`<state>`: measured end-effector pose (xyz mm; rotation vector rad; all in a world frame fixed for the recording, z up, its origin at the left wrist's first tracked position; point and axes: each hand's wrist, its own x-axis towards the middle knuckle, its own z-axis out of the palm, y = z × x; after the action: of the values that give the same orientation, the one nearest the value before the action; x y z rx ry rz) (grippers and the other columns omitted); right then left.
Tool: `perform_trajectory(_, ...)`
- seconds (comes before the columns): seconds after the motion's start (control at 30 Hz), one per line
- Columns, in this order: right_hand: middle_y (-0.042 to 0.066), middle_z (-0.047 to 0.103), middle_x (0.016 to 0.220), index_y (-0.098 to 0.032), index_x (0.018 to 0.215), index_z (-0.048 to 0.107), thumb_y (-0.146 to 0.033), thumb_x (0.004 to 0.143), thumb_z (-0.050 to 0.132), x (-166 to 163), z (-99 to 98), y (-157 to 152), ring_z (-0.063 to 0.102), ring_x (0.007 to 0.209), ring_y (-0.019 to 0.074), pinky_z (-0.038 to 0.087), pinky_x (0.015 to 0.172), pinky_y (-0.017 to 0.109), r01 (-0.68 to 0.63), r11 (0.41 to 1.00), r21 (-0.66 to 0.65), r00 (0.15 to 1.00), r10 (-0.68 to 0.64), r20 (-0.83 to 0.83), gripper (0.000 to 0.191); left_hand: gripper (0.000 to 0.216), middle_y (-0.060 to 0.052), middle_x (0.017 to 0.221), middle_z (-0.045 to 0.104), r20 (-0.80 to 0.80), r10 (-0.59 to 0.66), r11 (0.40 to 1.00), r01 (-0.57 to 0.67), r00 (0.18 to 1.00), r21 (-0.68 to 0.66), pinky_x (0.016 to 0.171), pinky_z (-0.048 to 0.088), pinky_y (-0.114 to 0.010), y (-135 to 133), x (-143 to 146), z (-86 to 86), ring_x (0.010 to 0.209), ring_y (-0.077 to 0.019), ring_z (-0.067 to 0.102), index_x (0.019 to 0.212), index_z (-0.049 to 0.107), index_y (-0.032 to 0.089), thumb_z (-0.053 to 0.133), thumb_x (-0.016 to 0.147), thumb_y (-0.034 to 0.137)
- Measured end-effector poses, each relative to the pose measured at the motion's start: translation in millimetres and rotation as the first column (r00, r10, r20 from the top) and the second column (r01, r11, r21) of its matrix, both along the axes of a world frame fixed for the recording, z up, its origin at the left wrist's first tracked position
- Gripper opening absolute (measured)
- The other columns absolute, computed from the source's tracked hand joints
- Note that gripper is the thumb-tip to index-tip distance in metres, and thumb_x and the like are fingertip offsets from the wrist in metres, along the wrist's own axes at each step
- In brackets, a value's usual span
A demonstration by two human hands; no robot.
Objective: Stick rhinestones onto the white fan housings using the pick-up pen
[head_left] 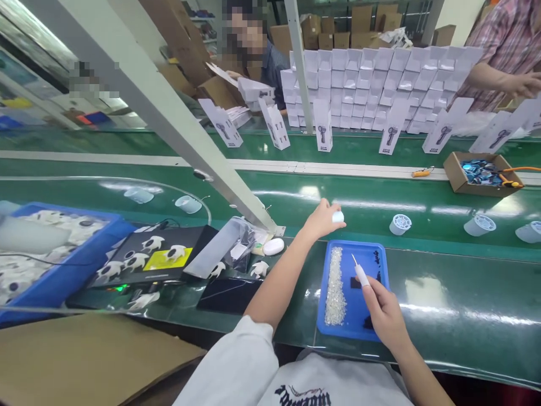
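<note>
Out over the green belt, my left hand (323, 220) has its fingers closed round a small pale cylindrical part (338, 216), mostly hidden by the fingers. My right hand (386, 313) grips a white pen-like tool (362, 276) with a thin pointed tip, tilted up and to the left. Below the tool lies a blue tray (353, 330) with a strip of small clear pieces (335, 293) along its left side and small black pieces (377, 259) on its right. Pale blue slotted cups stand on the belt, the nearest cup (400, 224) right of my left hand.
A grey post (220, 169) slants down left of my arm. Further left are a blue bin (105, 225) of white parts and a white mouse (274, 246). Across the belt, people work behind white boxes (323, 127). A cardboard box (456, 175) sits at right.
</note>
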<state>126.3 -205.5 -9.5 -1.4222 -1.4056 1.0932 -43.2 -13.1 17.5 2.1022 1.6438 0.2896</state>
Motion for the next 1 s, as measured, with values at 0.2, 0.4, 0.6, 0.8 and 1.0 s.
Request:
perform_trajectory(0.2,-0.003,0.04,0.057,-0.012,0.11,0.07,-0.059,0.09,0.046,12.3,-1.4,-2.3,0.036,0.052,0.012,0.03,0.048,0.024,0.034,0.996,-0.08,0.999,-0.031,0.042,0.056,0.055,-0.016,0.137,0.041,-0.055,-0.089,0.994,0.085,0.995,-0.074,0.105,0.042,-0.045,16.9,24.2,3.6,0.13,-0.0354,0.044,0.13,0.054,0.02,0.062,0.082,0.047)
perform_trajectory(0.4,-0.004,0.039,0.058,-0.015,0.117,0.067,-0.058,0.09,0.049,22.7,1.4,9.1,0.036,0.052,0.012,0.031,0.048,0.025,0.1,0.991,-0.087,0.993,-0.093,0.079,0.055,0.048,-0.011,0.134,0.051,0.054,-0.115,0.981,0.122,0.992,-0.15,0.108,0.04,-0.041,23.0,6.4,37.0,0.126,-0.0276,0.05,0.128,0.055,0.023,0.049,0.087,0.048)
perform_trajectory(0.6,-0.007,0.04,0.056,-0.019,0.118,0.058,-0.05,0.089,0.055,25.4,6.1,30.3,0.037,0.048,0.012,0.032,0.045,0.024,0.17,0.985,-0.033,0.983,-0.167,0.079,0.043,0.047,-0.013,0.143,0.043,0.05,0.252,0.963,-0.245,0.966,-0.115,0.114,0.033,-0.044,45.3,-45.8,30.2,0.14,-0.0328,0.035,0.123,0.059,0.021,0.052,0.084,0.048)
perform_trajectory(0.8,-0.001,0.057,0.072,-0.022,0.084,0.057,-0.039,0.078,0.071,25.5,5.4,53.7,0.054,0.064,0.014,0.046,0.06,0.028,0.255,0.938,0.234,0.945,-0.293,0.143,0.023,0.048,-0.018,0.159,0.021,0.09,0.71,0.704,-0.704,0.699,-0.094,0.122,0.015,-0.051,60.2,-86.1,-2.3,0.151,-0.0405,0.007,0.121,0.057,0.015,0.065,0.079,0.035)
perform_trajectory(1.0,0.006,0.063,0.092,-0.022,0.094,0.059,-0.044,0.089,0.059,16.1,-12.5,65.6,0.065,0.082,0.0201,0.056,0.07,0.037,0.16,0.943,0.292,0.977,-0.194,0.089,0.023,0.046,-0.02,0.157,0.025,0.083,0.742,0.668,-0.724,0.665,-0.17,0.119,0.019,-0.053,60.1,-91.1,-10.2,0.149,-0.0417,0.007,0.115,0.056,0.008,0.067,0.079,0.034)
